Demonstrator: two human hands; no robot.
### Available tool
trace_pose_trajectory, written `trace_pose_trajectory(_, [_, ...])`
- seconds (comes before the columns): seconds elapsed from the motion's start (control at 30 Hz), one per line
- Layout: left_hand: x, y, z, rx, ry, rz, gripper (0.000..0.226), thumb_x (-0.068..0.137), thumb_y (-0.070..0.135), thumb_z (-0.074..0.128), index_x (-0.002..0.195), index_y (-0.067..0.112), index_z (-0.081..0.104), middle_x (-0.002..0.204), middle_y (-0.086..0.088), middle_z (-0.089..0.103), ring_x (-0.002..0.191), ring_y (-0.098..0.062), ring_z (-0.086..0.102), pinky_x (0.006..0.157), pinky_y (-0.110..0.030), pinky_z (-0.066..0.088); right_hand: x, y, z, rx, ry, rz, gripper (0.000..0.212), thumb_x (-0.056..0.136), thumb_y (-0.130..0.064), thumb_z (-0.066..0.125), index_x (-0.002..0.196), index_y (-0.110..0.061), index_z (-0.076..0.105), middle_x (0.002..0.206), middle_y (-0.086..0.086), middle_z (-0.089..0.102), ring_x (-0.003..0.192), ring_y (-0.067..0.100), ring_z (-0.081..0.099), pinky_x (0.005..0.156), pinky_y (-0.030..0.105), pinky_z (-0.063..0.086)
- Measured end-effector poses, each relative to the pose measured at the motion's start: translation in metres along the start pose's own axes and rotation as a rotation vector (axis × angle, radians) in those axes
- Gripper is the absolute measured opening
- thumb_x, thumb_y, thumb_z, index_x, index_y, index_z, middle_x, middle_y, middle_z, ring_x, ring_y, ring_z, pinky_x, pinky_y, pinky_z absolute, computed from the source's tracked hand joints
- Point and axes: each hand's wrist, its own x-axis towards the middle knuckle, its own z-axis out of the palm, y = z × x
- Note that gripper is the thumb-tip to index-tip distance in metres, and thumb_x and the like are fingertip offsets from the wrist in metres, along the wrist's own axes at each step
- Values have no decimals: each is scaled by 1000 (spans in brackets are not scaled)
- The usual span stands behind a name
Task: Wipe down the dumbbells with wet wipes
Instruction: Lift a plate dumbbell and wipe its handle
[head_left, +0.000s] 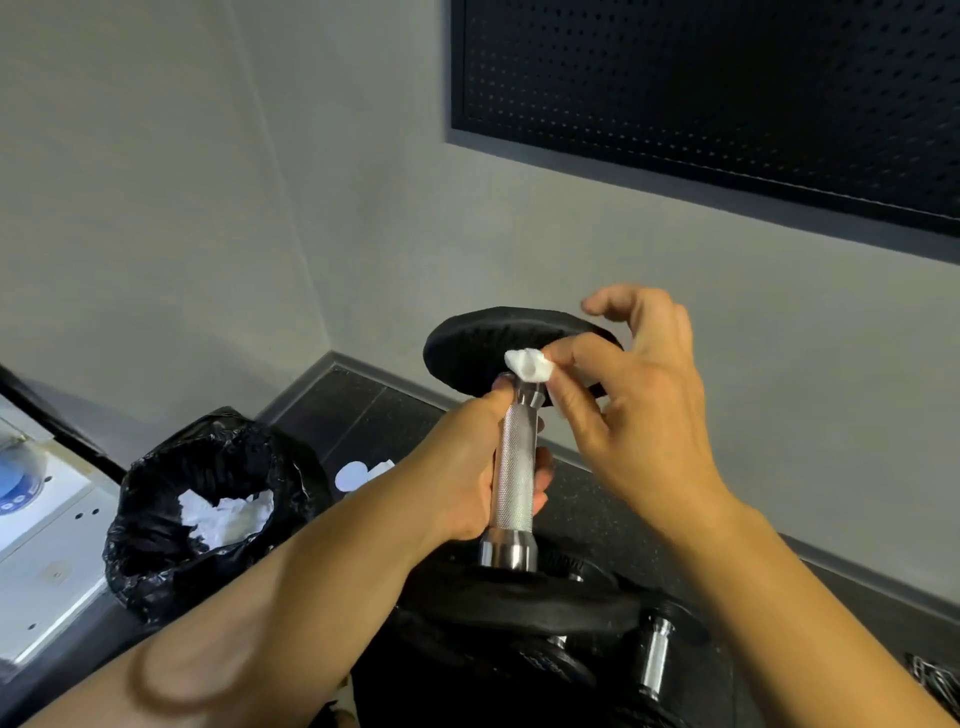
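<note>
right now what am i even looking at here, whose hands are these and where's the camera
No machine here: a person wears one camera on the head, looking down at their own bare hands. The left hand grips a dumbbell by its metal handle, roughly upright. The right hand pinches a small white wet wipe at the handle's top, by the upper black plate. On the floor stands a black bin bag holding used wipes; another dumbbell lies below.
</note>
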Motion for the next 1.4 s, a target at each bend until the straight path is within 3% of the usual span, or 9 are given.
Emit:
trace_pose_trajectory(0.2, [2,-5,-5,-57,-94,88,40,85,52,59,108,22,69,87,-2,69,86,-20,61,88,-40,47,-13,0,12,-4,-172,-146,22,90,-23,51,90,-10,69,79,1,50,64,15,48,46,36,47])
trace_pose_trajectory(0.37, [-4,1,-3,-165,-54,72,45,94,50,44,105,11,65,71,-8,66,75,-20,62,75,-34,45,-24,9,15,391,-477,32,22,87,-15,64,105,-22,73,85,-5,54,77,11,57,66,34,53])
trace_pose_trajectory(0.5, [-3,5,-5,-143,54,162,51,96,48,42,109,4,62,83,-9,61,69,-17,55,64,-29,47,-41,2,4,679,-815,99,24,83,-5,68,100,-21,76,97,-7,66,95,14,64,84,32,54])
trace_pose_trajectory(0.67, [-5,2,-3,-200,7,79,47,95,49,42,96,8,64,71,-7,60,65,-20,55,66,-32,44,-32,7,21,563,-526,110,19,84,-9,69,99,-20,76,84,-2,60,79,10,59,71,33,54])
trace_pose_trajectory(0.83, [-4,1,-7,-152,20,84,51,93,53,41,122,16,61,117,-11,66,108,-27,58,96,-47,40,-10,7,31,268,-243,-6,27,88,-32,58,107,-20,73,81,1,54,70,16,56,57,36,52])
trace_pose_trajectory(1.0, [-8,4,-8,-202,-9,77,48,95,50,42,102,8,62,75,-7,60,69,-20,55,68,-32,44,-33,6,16,480,-566,-27,29,85,-6,64,101,-28,73,89,-20,51,83,6,58,72,19,50])
trace_pose_trajectory(1.13, [-4,1,-11,-163,54,135,53,96,50,42,108,4,64,88,-10,62,76,-21,56,73,-32,47,-44,1,9,660,-791,144,24,84,-4,68,99,-21,76,96,-6,64,93,14,63,84,32,54])
trace_pose_trajectory(1.3, [-7,-1,-20,-116,-25,76,54,95,56,37,93,10,66,73,-5,57,68,-17,54,74,-36,44,-23,19,-3,675,-146,423,8,81,-22,66,77,-25,72,98,9,57,94,1,50,81,10,40])
trace_pose_trajectory(1.4, [-10,-3,-20,-136,-62,74,55,95,57,37,94,9,64,71,-5,53,63,-16,50,65,-31,43,-11,28,2,638,-187,473,6,81,-23,68,78,-25,71,125,1,50,117,-8,44,95,5,36])
